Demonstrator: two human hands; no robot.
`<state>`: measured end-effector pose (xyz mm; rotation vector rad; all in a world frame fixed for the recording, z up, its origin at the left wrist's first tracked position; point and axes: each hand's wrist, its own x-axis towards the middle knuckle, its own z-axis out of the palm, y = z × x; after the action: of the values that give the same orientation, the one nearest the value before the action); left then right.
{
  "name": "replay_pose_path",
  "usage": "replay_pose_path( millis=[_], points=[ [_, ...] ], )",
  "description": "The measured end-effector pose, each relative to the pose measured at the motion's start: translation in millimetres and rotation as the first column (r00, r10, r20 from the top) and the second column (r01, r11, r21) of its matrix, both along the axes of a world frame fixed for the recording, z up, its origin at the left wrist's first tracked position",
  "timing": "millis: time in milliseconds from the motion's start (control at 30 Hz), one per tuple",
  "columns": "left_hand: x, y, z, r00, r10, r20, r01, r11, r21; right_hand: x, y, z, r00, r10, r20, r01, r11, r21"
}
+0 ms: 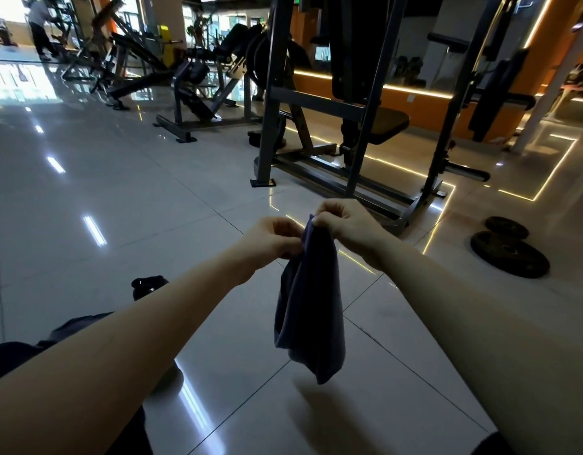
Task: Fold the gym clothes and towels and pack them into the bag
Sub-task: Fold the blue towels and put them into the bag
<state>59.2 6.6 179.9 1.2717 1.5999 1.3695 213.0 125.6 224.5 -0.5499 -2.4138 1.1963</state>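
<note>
Both the left hand [277, 241] and the right hand [349, 224] are holding one small dark blue towel [311, 316] in the air above the pale tiled floor [86, 192]. The right hand is pinching the towel's top corner between thumb and forefinger, with the other fingers curling in behind. The left hand is sitting just beside it and slightly lower, its fingers curling in and pinching the towel's upper edge. The two hands are nearly touching. The towel is hanging down from that grip in loose, bunched folds, and its lowest corner is dangling clear of the tiles and casting a shadow on them. Both forearms are reaching in from the bottom edge of the view.

A small black object [149, 285] is lying on the floor beyond the left forearm, too dark to identify. Some dark fabric [73, 326] is showing at the lower left, partly under that forearm; what it is cannot be told. Two black weight plates [510, 254] are lying flat and overlapping on the floor well to the right of the hands. A grey steel machine frame [272, 93] is standing on the floor beyond the hands, with yellow light strips glowing along the tiles around it. Another person [39, 24] is standing among machines in the far left corner.
</note>
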Motion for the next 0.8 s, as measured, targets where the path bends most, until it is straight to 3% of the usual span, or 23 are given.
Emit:
replay_pose_path(
  millis=[233, 400, 500, 633, 800],
  points=[
    [-3, -1, -33, 0.990, 0.071, -0.122, -0.085, 0.989, -0.122, 22, 22, 22, 0.938, -0.239, -0.251, 0.130, 0.913, -0.387],
    [-10, 2, -40, 0.942, 0.195, -0.274, -0.248, 0.952, -0.178, 40, 42, 25, 0.807, -0.492, -0.327, 0.257, 0.790, -0.557],
    [-21, 2, -42, 0.903, 0.268, -0.335, -0.355, 0.906, -0.232, 50, 57, 18, 0.776, -0.556, -0.298, 0.354, 0.775, -0.524],
    [-33, 1, -47, 0.894, 0.331, -0.303, -0.433, 0.813, -0.389, 64, 78, 5, 0.755, -0.606, -0.249, 0.408, 0.732, -0.546],
    [-50, -4, -42, 0.880, 0.396, -0.263, -0.474, 0.759, -0.446, 71, 98, -19, 0.695, -0.718, -0.032, 0.569, 0.576, -0.586]
  ],
)
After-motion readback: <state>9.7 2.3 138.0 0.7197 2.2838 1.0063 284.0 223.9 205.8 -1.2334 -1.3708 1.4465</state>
